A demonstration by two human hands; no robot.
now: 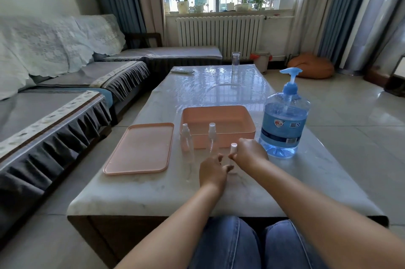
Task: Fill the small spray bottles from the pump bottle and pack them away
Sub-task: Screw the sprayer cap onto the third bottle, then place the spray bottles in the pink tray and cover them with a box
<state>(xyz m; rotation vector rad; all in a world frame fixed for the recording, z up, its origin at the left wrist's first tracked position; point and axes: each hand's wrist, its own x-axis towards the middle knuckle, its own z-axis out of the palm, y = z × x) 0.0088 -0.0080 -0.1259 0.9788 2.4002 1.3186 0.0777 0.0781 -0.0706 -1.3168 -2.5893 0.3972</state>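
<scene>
A large clear pump bottle (285,124) with blue liquid and a blue pump stands at the right of the table. Two small clear spray bottles (187,140) (212,137) with white heads stand upright in front of the pink box (249,125). A third small spray bottle (233,147) stands nearer me. My right hand (249,152) pinches it just below its white head. My left hand (213,172) is beside its lower part with fingers apart, the thumb tip close to the clear body. Whether it touches is unclear.
A pink lid (140,148) lies flat left of the box. A tall glass (235,62) and a remote (182,70) sit at the far end of the white table (317,181). A grey sofa (65,97) runs along the left.
</scene>
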